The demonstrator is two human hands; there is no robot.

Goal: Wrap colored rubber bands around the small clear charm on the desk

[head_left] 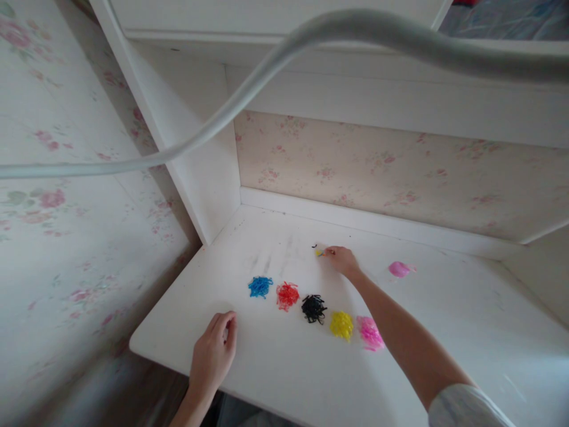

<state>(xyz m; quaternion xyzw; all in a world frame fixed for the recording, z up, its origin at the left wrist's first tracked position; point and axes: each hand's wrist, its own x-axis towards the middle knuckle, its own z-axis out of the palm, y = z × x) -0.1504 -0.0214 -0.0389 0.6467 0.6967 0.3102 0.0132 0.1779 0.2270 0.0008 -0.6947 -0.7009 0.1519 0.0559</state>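
Observation:
Toward the back of the white table, my right hand (341, 260) has its thumb and fingers pinched together. Its fingertips are at a tiny group of yellow, blue and orange pieces (319, 253); what is between them is too small to make out. A short black piece (314, 245) lies just beyond. My left hand (213, 350) is at the front left, fingers curled toward the thumb, with nothing visible in it. Between the hands runs a slanting row of small rubber-band-like piles: blue (260, 287), red (287, 296), black (313, 309), yellow (341, 325) and pink (370, 333), the last partly behind my right forearm.
A pink, balloon-like piece (399, 269) lies right of my right hand. The white table (178, 314) meets a back ledge and a side panel (191, 118). A thick pale cable (249, 95) crosses the upper view, close to the camera. Floral wallpaper covers the left wall.

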